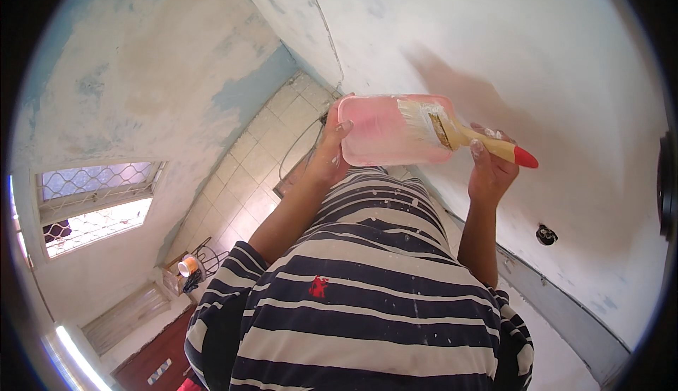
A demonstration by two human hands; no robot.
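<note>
My left hand (332,145) grips the left end of a pink plastic tub (367,133), its thumb over the rim. A wide paintbrush (470,135) is in my right hand (492,169), pinched round the pale yellow handle with the red tip pointing right. The brush's bristles, coated in white paint, lie over the right part of the tub. I cannot tell how much paint is in the tub. White specks mark the fingers of both hands.
A whitish, patchily painted wall (480,31) rises close ahead and to the right, with a round wall fitting (546,234) low on it. A tiled floor (244,154) lies below. At the left are a grilled window (99,204) and an orange-and-white container (188,265).
</note>
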